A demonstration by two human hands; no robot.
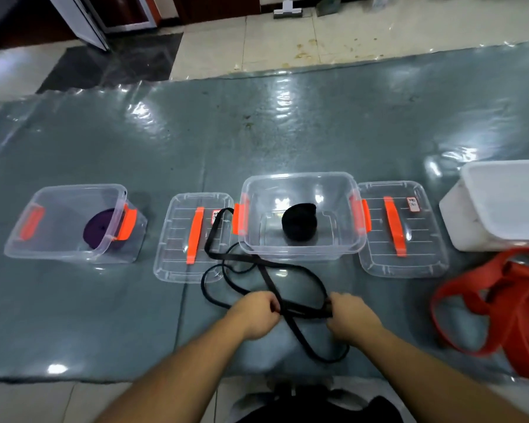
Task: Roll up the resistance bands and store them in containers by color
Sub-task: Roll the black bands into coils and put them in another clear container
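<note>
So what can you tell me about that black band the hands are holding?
The black band is a long, thin, flat strap, rubbery-looking, lying unrolled in loose tangled loops on the mat. The left hand and right hand each grip it. Its far end drapes over a clear lid.

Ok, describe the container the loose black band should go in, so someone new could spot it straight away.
On the grey-green mat stand two clear open tubs with orange latches. Take the middle tub, between two flat lids, directly beyond both hands. It alone holds a rolled black band; the left tub holds a purple roll.
</note>
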